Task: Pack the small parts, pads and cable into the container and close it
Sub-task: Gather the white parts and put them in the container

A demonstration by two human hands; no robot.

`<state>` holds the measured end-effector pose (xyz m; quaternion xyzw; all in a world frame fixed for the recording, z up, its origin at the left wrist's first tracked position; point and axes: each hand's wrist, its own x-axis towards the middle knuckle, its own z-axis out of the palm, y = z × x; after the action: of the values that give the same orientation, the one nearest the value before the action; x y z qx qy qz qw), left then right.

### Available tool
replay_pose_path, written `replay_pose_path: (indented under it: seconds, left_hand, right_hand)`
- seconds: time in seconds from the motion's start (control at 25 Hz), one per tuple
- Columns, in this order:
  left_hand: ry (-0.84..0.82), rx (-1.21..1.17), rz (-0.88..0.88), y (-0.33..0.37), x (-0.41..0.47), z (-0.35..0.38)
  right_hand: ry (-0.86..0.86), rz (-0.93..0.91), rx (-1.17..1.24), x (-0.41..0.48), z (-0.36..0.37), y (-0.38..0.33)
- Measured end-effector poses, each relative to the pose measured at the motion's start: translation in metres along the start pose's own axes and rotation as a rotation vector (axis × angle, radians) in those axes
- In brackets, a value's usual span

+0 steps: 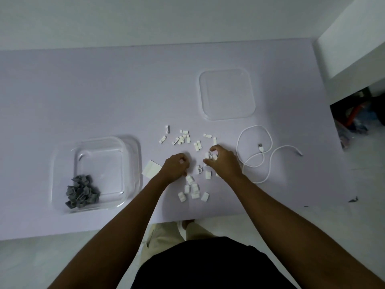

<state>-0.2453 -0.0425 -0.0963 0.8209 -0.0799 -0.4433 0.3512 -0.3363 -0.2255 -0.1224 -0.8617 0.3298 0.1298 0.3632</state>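
Head view, left hand [174, 166] fisted over white clips [192, 189], right hand [224, 161] clawed around several, grey pieces [82, 191] in container [133, 161], lid [227, 93], cable [255, 152] apart

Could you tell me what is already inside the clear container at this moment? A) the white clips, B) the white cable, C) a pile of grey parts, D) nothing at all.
C: a pile of grey parts sits in the near corner of the clear container, while the white clips and white cable lie out on the table.
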Motion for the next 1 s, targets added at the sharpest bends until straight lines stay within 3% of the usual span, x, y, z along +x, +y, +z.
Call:
replay_pose_path:
  seconds: [0.16,0.28,0.36,0.48,0.56,0.72,0.88,1.0]
  left_hand:
    - [0.039,0.375,0.099,0.004,0.003,0.016]
    - [0.092,0.539,0.081,0.008,0.005,0.029]
    - [0.096,0.546,0.064,0.008,0.008,0.035]
    - [0.075,0.488,0.038,0.006,0.015,0.039]
    - [0.081,0.446,0.047,0.007,0.017,0.039]
    - [0.117,0.499,0.1,0.013,0.018,0.039]
    - [0.145,0.583,0.135,0.015,0.02,0.039]
    - [0.195,0.612,0.147,0.014,0.021,0.04]
  right_hand:
    - [0.056,-0.023,-0.043,0.008,0.009,-0.002]
    - [0.123,0.026,0.191,0.007,0.006,-0.001]
    - [0.103,0.194,0.65,0.003,-0.004,0.002]
    - [-0.114,0.445,1.471,-0.012,-0.02,0.011]
    - [-0.251,0.434,1.664,-0.021,-0.028,0.021]
    - [-0.484,0.333,1.733,-0.027,-0.034,0.028]
    - [-0.433,0.335,1.769,-0.022,-0.028,0.028]
    - [-0.305,0.399,1.815,-0.019,-0.025,0.03]
